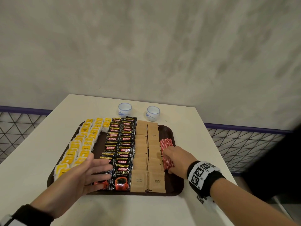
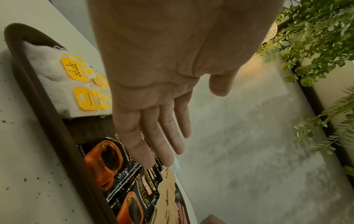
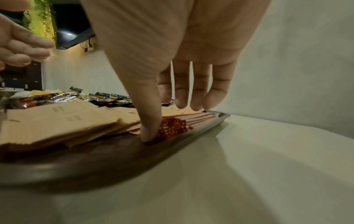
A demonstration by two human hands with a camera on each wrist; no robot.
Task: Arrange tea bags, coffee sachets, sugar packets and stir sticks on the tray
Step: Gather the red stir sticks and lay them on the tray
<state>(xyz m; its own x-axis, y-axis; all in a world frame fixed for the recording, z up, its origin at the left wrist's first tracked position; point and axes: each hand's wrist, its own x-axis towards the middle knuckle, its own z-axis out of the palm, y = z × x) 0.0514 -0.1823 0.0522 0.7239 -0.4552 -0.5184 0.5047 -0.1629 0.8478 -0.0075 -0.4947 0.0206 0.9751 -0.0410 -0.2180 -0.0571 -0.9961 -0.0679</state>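
A dark brown tray (image 1: 177,185) on the white table holds yellow-tagged tea bags (image 1: 81,147) at its left. Beside them run black coffee sachets (image 1: 120,144), then brown sugar packets (image 1: 148,144), with a bundle of red stir sticks (image 1: 165,142) at the right. My right hand (image 1: 172,157) lies over the sticks. Its thumb (image 3: 149,130) presses against their near ends (image 3: 172,125) and its fairly straight fingers touch down farther along. My left hand (image 1: 91,173) hovers flat over the near coffee sachets (image 2: 114,174), fingers straight and holding nothing.
Two small white cups (image 1: 124,108) (image 1: 153,113) stand on the table behind the tray. The table (image 1: 32,160) ends just left and right of the tray, with a mesh railing (image 1: 241,144) beyond. Green plants (image 2: 316,37) hang off to the side.
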